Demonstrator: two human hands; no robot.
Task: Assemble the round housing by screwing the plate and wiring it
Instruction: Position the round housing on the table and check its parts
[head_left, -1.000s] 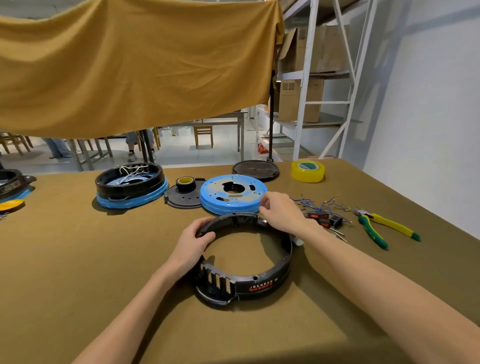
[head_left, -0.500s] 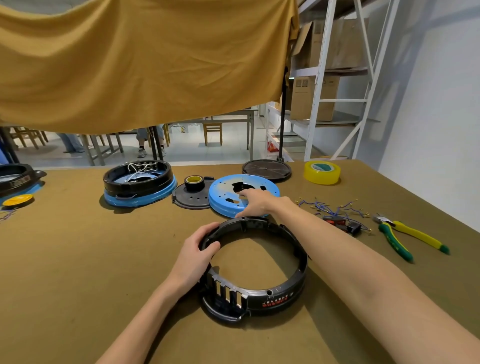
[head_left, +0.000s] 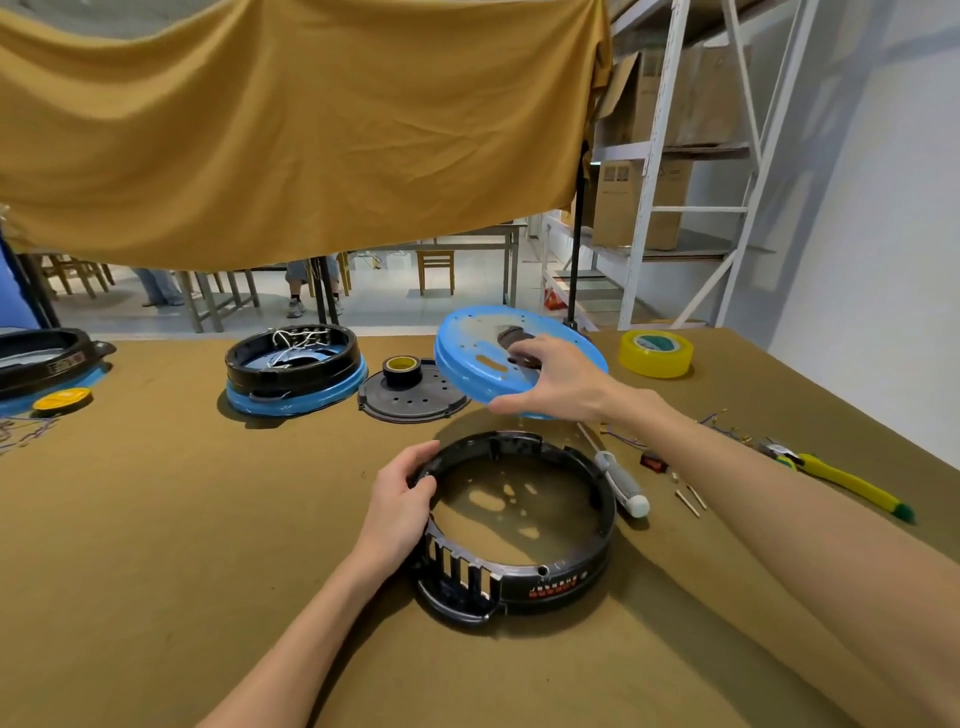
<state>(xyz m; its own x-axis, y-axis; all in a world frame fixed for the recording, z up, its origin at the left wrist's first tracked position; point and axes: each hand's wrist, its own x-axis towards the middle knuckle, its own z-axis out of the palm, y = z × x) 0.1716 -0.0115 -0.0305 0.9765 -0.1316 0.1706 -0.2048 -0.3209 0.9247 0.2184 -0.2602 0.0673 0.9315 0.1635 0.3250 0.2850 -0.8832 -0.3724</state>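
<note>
Gripping the blue plate (head_left: 478, 364) aloft, tilted, just beyond the black ring housing (head_left: 519, 525), the right hand (head_left: 558, 382) pinches its near edge. Left hand (head_left: 402, 499) clasps the housing's left rim on the surface (head_left: 156, 519). Risk: that edge pinch slipping, or misaligned holes.

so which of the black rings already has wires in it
The far black ring on the blue base, with white wires inside. The ring the left hand holds is bare.
</note>
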